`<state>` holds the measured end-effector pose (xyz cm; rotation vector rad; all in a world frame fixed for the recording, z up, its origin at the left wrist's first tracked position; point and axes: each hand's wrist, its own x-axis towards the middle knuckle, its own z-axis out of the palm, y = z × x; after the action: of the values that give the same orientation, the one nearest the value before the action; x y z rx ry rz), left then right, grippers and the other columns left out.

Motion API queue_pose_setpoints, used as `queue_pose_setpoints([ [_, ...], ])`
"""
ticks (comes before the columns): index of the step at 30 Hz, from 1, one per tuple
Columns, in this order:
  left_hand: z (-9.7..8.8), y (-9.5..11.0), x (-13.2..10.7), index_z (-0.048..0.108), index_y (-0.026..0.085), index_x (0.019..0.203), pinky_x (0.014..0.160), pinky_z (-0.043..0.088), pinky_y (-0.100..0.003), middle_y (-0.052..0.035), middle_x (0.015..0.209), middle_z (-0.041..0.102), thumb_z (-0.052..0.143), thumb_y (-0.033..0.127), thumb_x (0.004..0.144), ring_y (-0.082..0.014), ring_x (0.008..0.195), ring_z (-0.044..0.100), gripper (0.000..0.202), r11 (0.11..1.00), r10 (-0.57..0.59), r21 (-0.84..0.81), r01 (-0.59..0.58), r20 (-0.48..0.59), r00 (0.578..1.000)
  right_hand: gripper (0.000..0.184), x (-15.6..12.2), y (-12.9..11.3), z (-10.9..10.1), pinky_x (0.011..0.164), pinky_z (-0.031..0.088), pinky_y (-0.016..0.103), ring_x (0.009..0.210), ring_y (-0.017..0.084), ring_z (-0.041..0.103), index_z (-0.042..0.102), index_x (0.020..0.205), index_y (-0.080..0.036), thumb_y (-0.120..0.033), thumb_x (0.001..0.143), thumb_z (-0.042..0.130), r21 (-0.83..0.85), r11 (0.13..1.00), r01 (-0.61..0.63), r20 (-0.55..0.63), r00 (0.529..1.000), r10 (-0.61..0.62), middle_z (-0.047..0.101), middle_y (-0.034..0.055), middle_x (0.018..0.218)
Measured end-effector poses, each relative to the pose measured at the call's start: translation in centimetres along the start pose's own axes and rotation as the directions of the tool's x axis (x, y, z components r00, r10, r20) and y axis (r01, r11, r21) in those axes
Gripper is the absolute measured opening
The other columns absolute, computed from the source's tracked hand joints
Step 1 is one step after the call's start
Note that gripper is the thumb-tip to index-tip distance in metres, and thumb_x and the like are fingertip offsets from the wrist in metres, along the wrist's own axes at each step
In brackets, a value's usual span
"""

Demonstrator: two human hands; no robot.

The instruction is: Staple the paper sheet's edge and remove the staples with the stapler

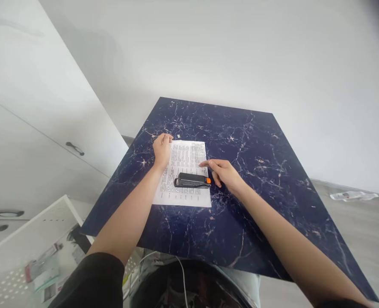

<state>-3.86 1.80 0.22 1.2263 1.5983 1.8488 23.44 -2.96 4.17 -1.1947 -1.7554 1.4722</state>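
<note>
A printed sheet of paper (186, 160) lies flat on the dark blue marble-patterned table (256, 141). My left hand (162, 149) is at the sheet's upper left corner, its fingers curled and closed on the edge there. Across the lower part of the paper rests a black stapler (192, 180) with an orange tip at its right end. My right hand (224, 173) is at the sheet's right side, just above and right of the stapler. Its index finger stretches onto the paper and the other fingers hang apart, holding nothing.
A tiny pale scrap (178, 136) lies beyond the sheet. White cabinets (48, 149) stand at the left, above a white perforated basket (25, 239) with packets in it. A white cable (183, 273) runs over my lap. A plastic packet (353, 196) lies on the floor at right.
</note>
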Motion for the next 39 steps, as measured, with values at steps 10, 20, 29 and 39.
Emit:
queue_pose_setpoints([
  [10,-0.1,-0.2,0.2,0.068,0.02,0.07,0.071,0.042,-0.032,-0.0028,0.073,0.066,0.054,0.018,0.094,-0.017,0.072,0.06,0.028,0.999,-0.01,0.051,0.015,-0.1,0.995,0.038,-1.2,1.5,2.7,0.07,0.053,0.034,0.068,0.021,0.069,0.076,0.106,-0.024,-0.042,0.108,0.043,-0.433,0.869,0.24,-0.053,0.955,-0.291,0.075,0.0038,0.082],
  [20,-0.1,-0.7,0.4,0.069,0.02,0.072,0.071,0.043,-0.031,-0.0027,0.074,0.066,0.054,0.016,0.095,-0.0163,0.072,0.059,0.027,0.999,-0.025,-0.028,0.022,-0.137,0.99,0.037,-1.9,0.7,3.1,0.102,0.052,0.048,0.112,0.03,0.066,0.074,0.12,-0.025,-0.054,0.099,0.064,-0.466,0.775,0.427,0.074,0.892,-0.447,0.073,0.0083,0.125],
  [29,-0.4,-0.4,0.4,0.069,0.02,0.073,0.075,0.047,-0.031,-0.0038,0.077,0.067,0.054,0.019,0.097,-0.0175,0.077,0.062,0.028,0.999,-0.029,-0.034,0.025,-0.137,0.99,0.029,-2.2,1.4,3.8,0.084,0.063,0.046,0.096,0.027,0.071,0.079,0.112,-0.025,-0.044,0.09,0.078,-0.438,0.814,0.382,-0.012,0.903,-0.43,0.074,0.0088,0.104],
  [39,2.2,4.4,-3.2,0.07,0.018,0.106,0.105,0.055,-0.05,-0.0184,0.121,0.073,0.05,0.057,0.105,-0.0316,0.12,0.07,0.044,0.554,-0.184,-0.623,0.552,0.555,0.811,0.045,-1.2,0.2,0.8,0.112,0.054,0.054,0.134,0.03,0.063,0.066,0.144,-0.033,-0.019,0.106,0.048,-0.821,0.386,0.42,-0.05,0.622,-0.781,0.07,0.0055,0.141],
])
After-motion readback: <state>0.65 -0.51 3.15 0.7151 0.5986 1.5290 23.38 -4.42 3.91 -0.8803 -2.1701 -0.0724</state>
